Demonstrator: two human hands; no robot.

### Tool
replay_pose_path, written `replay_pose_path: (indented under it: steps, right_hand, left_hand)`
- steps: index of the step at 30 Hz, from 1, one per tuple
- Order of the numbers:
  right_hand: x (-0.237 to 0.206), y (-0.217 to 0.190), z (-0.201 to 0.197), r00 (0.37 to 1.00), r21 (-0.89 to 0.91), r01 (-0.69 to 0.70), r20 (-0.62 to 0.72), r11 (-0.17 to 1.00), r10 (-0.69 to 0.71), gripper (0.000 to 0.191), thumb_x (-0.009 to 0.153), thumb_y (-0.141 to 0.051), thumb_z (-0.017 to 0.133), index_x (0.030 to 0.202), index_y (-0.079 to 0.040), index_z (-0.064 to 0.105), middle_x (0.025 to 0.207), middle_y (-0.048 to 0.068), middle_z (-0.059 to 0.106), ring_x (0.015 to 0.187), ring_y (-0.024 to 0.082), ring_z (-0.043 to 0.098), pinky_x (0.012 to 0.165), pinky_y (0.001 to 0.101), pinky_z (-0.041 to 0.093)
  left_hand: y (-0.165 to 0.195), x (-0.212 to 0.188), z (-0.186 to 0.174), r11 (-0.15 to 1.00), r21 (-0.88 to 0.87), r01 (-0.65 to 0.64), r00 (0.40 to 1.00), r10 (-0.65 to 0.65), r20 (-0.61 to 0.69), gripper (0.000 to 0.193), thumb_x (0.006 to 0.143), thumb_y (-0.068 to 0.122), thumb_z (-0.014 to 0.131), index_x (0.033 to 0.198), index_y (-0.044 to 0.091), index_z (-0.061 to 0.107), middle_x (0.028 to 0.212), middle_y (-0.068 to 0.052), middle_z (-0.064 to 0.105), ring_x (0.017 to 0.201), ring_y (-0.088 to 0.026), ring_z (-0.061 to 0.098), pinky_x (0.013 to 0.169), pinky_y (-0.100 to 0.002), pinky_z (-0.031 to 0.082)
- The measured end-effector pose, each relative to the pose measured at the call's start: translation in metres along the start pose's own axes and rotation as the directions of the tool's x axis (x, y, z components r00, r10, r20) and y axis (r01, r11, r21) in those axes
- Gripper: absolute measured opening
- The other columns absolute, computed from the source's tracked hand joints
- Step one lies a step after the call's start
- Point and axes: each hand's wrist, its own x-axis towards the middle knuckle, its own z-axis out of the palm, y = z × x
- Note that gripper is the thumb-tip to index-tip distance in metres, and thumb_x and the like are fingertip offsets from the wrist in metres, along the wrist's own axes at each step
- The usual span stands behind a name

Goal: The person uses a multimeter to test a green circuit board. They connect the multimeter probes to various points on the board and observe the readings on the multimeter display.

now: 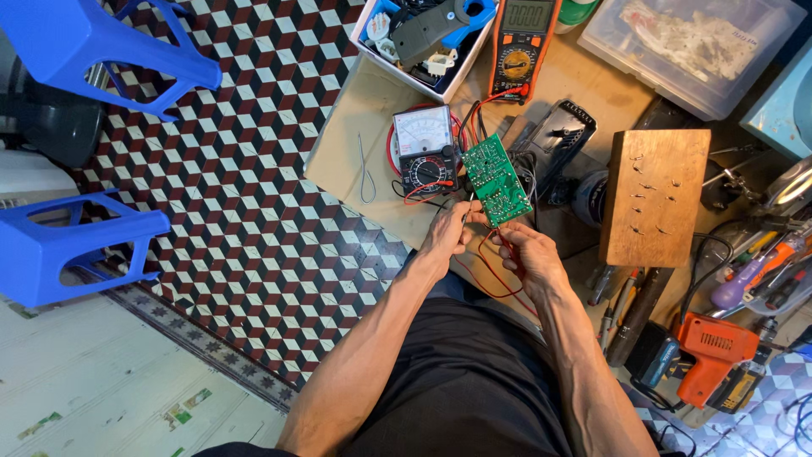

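Note:
A green circuit board (496, 178) lies tilted on the cardboard sheet (372, 110), just in front of both hands. My left hand (449, 230) pinches a thin probe whose tip touches the board's near left edge. My right hand (524, 254) grips a red probe, pointing up at the board's near edge, with a red lead (486, 275) looping below it. An analog multimeter (425, 148) with a white dial stands left of the board, red and black wires running from it.
An orange digital multimeter (520, 42) and a white box of parts (423, 38) lie at the back. A wooden block (655, 195), an orange drill (710, 355), screwdrivers and a clear plastic box (685, 46) crowd the right. Two blue stools (68, 241) stand on the patterned floor at left.

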Motion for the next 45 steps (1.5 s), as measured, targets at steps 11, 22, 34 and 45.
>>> replay_pose_path:
  steps: [11, 22, 34, 45]
  right_hand:
    - [0.007, -0.002, 0.000, 0.997, 0.011, -0.077, 0.033, 0.997, 0.076, 0.015, 0.100, -0.010, 0.053, 0.107, -0.001, 0.063, 0.084, 0.005, 0.063, 0.064, 0.010, 0.048, 0.049, 0.0222, 0.033]
    - [0.012, 0.004, -0.004, 0.996, -0.003, -0.074, 0.055, 0.997, 0.074, 0.016, 0.099, -0.009, 0.052, 0.107, -0.001, 0.064, 0.085, 0.004, 0.064, 0.065, 0.010, 0.048, 0.050, 0.0224, 0.034]
    - [0.004, -0.002, 0.002, 0.997, -0.015, -0.072, 0.028, 0.997, 0.072, 0.016, 0.099, -0.009, 0.053, 0.106, -0.001, 0.065, 0.084, 0.003, 0.063, 0.064, 0.010, 0.049, 0.050, 0.0230, 0.033]
    - [0.006, -0.001, 0.000, 0.997, -0.016, -0.065, 0.033, 0.998, 0.066, 0.016, 0.098, -0.010, 0.055, 0.107, -0.003, 0.065, 0.085, 0.002, 0.063, 0.065, 0.010, 0.049, 0.050, 0.0227, 0.034]
  left_hand:
    - [-0.021, -0.008, -0.015, 0.994, -0.071, -0.081, 0.989, 0.089, 0.121, 0.054, 0.097, 0.025, 0.061, 0.145, 0.002, 0.057, 0.102, 0.003, 0.072, 0.065, -0.004, 0.050, 0.054, -0.021, 0.037]
    - [-0.047, -0.003, -0.001, 0.980, 0.052, -0.194, 0.981, 0.193, 0.015, 0.036, 0.098, 0.027, 0.061, 0.122, 0.000, 0.065, 0.106, -0.004, 0.078, 0.071, -0.006, 0.057, 0.063, -0.023, 0.047]
    - [-0.040, -0.016, 0.005, 0.977, 0.081, -0.197, 0.980, 0.196, 0.017, 0.031, 0.096, 0.028, 0.067, 0.117, 0.006, 0.072, 0.094, 0.002, 0.074, 0.071, -0.005, 0.057, 0.065, -0.022, 0.048]
    - [-0.047, -0.006, 0.006, 0.968, 0.099, -0.230, 0.973, 0.231, -0.005, 0.032, 0.095, 0.029, 0.067, 0.115, 0.004, 0.072, 0.092, 0.001, 0.074, 0.071, -0.005, 0.059, 0.063, -0.023, 0.048]
